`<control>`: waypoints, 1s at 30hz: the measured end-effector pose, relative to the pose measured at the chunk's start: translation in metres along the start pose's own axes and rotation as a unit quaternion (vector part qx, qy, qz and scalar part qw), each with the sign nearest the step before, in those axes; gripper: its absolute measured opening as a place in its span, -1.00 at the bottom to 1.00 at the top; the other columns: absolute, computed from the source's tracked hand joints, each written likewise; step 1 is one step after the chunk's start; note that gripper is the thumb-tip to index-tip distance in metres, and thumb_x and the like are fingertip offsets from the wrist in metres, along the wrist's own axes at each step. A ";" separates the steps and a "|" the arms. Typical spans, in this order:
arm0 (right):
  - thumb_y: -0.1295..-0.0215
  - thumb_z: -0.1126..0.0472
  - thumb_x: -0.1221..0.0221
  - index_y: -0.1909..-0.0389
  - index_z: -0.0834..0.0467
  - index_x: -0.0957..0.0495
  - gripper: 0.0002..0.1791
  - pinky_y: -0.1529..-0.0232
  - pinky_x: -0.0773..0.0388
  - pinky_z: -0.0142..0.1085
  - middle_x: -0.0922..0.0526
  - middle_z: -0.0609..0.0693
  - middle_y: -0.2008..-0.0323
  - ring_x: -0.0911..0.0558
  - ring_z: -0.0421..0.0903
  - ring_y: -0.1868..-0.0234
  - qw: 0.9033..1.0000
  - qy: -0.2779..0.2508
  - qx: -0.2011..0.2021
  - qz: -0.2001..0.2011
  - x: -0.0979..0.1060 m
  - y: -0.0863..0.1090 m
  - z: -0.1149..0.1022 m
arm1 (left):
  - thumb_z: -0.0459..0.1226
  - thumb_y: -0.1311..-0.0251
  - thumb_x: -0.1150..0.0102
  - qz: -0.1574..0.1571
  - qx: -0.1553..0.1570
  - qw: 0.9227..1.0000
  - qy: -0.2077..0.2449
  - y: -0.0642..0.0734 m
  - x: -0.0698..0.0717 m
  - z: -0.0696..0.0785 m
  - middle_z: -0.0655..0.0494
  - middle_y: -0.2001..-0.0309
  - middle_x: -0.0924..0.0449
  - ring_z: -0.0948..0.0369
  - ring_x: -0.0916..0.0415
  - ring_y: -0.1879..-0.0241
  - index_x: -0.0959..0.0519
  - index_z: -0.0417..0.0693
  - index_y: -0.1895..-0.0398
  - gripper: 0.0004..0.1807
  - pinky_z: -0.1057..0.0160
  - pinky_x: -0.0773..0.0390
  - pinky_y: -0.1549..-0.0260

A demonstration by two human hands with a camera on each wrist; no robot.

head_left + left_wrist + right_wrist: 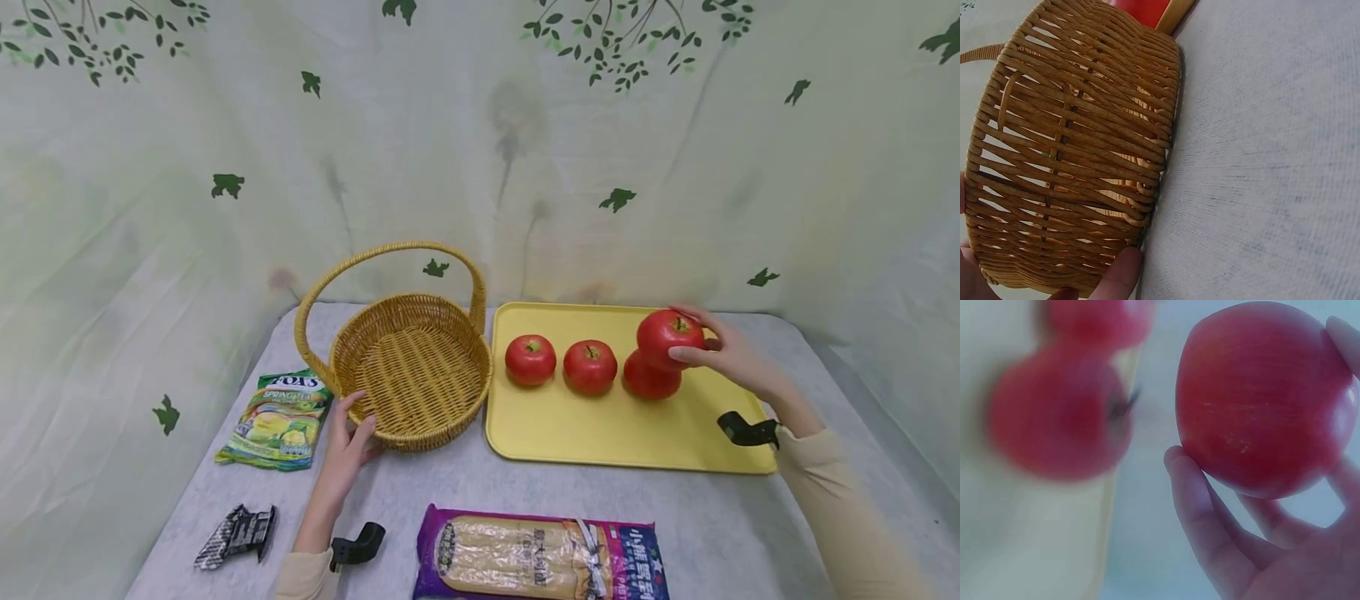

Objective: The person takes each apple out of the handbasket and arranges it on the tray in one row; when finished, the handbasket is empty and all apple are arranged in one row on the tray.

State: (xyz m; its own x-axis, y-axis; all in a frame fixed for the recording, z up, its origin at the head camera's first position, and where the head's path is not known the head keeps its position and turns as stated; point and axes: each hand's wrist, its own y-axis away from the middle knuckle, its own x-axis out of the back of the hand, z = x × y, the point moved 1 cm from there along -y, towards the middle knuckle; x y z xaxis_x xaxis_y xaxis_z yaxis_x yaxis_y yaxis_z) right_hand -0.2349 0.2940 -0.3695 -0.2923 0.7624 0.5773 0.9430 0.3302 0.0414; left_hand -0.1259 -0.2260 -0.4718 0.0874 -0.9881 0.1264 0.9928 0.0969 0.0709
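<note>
My right hand [716, 350] grips a red apple [670, 337] between thumb and fingers, raised over the right part of the yellow tray [570, 437]. In the right wrist view the held apple [1266, 400] shows clear of a blurred apple [1060, 415] below. From the head it overlaps the rightmost tray apple [649, 377]. Two more, a middle apple [590, 367] and a left apple [530, 360], sit in a row. My left hand [347, 450] holds the wicker basket [420, 375] at its front left rim, one finger over the edge. Seen from the left wrist, a fingertip [1124, 269] presses low on the basket's woven side.
A green and yellow candy bag [281, 421] lies left of the basket, partly under its handle. A small black-and-white packet [237, 535] rests at the front left. Near the front edge lies a purple noodle package [536, 554]. A patterned cloth [480, 167] hangs behind the table.
</note>
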 end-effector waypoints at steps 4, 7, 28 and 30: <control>-0.35 0.03 -0.14 -0.49 0.11 0.05 -0.19 0.16 -0.54 -0.18 -0.07 0.34 -0.33 -0.35 0.38 -0.09 0.999 0.018 -0.028 0.016 0.020 0.018 0.024 | -0.19 -0.50 0.22 0.002 -0.002 1.000 -0.001 0.001 0.000 0.000 -0.23 -0.38 0.13 -0.16 -0.23 -0.20 0.08 0.01 -0.47 -0.44 -0.14 -0.42 -0.05; -0.34 0.02 -0.15 -0.48 0.16 0.08 -0.16 0.20 -0.58 -0.20 -0.05 0.36 -0.33 -0.34 0.37 -0.07 0.998 0.025 -0.044 0.023 0.026 0.028 0.041 | -0.19 -0.51 0.23 0.000 -0.003 1.000 -0.002 0.002 0.001 0.000 -0.24 -0.38 0.14 -0.16 -0.22 -0.20 0.09 0.01 -0.48 -0.43 -0.14 -0.42 -0.05; -0.29 -0.05 -0.20 -0.47 0.29 0.13 -0.04 0.00 -0.41 0.26 0.07 0.52 -0.32 -0.08 0.49 -0.20 0.991 0.084 -0.101 0.027 0.008 0.034 0.098 | -0.20 -0.51 0.23 -0.002 0.002 1.000 -0.004 -0.001 0.001 -0.002 -0.19 -0.42 0.22 -0.16 -0.19 -0.23 0.09 0.02 -0.48 -0.44 -0.18 -0.40 -0.06; -0.30 -0.05 -0.19 -0.47 0.28 0.14 -0.04 0.09 -0.54 0.13 0.07 0.52 -0.32 -0.26 0.44 -0.12 0.992 0.070 -0.101 0.023 0.008 0.033 0.100 | -0.20 -0.51 0.23 -0.002 0.002 1.000 -0.005 -0.002 0.001 -0.001 -0.20 -0.42 0.22 -0.16 -0.18 -0.23 0.09 0.02 -0.48 -0.44 -0.18 -0.40 -0.06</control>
State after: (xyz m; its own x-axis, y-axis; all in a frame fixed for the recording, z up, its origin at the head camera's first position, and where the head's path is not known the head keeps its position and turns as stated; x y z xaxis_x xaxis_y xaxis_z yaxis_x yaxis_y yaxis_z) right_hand -0.2222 0.3663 -0.4455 -0.2365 0.6841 0.6899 0.9716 0.1682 0.1663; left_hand -0.1272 -0.2272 -0.4732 0.0827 -0.9871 0.1369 0.9927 0.0937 0.0763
